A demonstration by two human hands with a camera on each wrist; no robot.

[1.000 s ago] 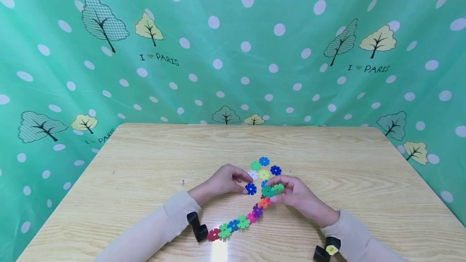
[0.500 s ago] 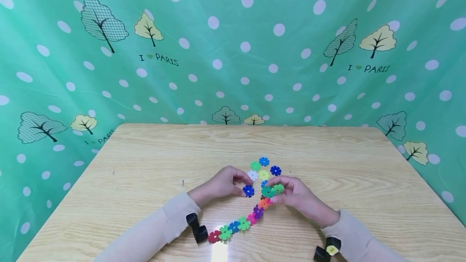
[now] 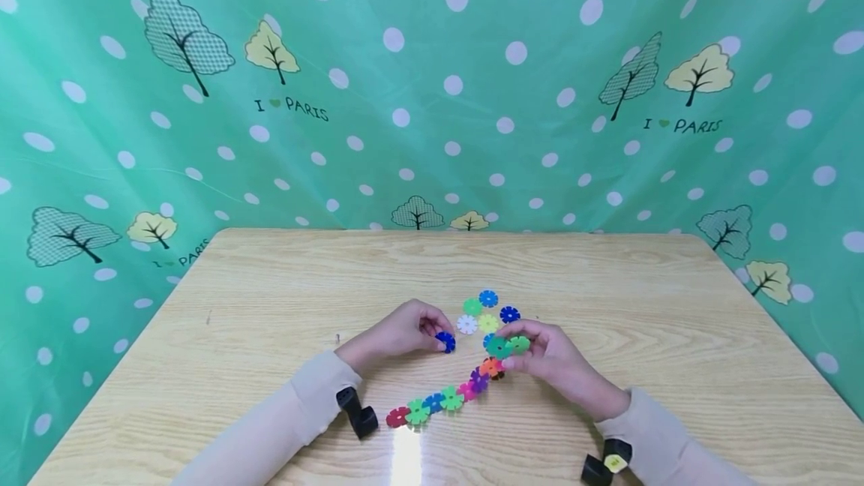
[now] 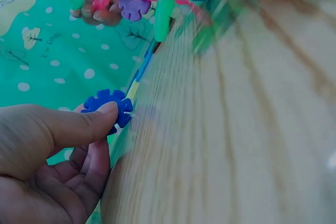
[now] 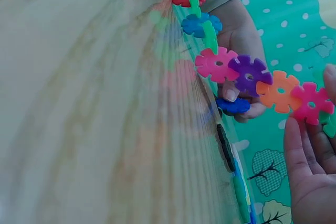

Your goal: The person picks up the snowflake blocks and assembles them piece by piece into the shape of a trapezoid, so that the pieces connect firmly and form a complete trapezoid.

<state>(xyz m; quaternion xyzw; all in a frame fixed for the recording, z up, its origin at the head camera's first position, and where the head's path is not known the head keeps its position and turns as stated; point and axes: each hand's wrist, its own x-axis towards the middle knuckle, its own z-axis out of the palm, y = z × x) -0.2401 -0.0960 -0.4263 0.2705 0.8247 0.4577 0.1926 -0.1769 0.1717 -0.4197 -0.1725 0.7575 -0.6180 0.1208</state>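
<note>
My left hand (image 3: 405, 332) pinches a dark blue notched snowflake disc (image 3: 445, 342) between thumb and fingers; the left wrist view shows the thumb (image 4: 100, 121) lying over its face. With my right hand (image 3: 553, 362) I hold one end of a chain of interlocked snowflake discs (image 3: 451, 398), by its teal-green disc (image 3: 499, 348) and light green disc (image 3: 518, 344). The chain runs down and left through pink, orange, purple, green and blue to a red disc (image 3: 397, 417). In the right wrist view, a purple disc (image 5: 249, 76) and an orange disc (image 5: 280, 92) hang in midair.
Beyond the hands lie loose discs on the wooden table (image 3: 283, 276): white (image 3: 466, 324), yellow (image 3: 487, 323), light green (image 3: 472, 307), blue (image 3: 489, 298) and dark blue (image 3: 509, 314). Another blue disc is partly hidden by the right hand's pieces. A green dotted cloth (image 3: 432, 133) hangs behind.
My left hand has drawn back leftward with the dark blue disc, away from the white one. The chain's red end has risen slightly; my right hand has barely moved.
</note>
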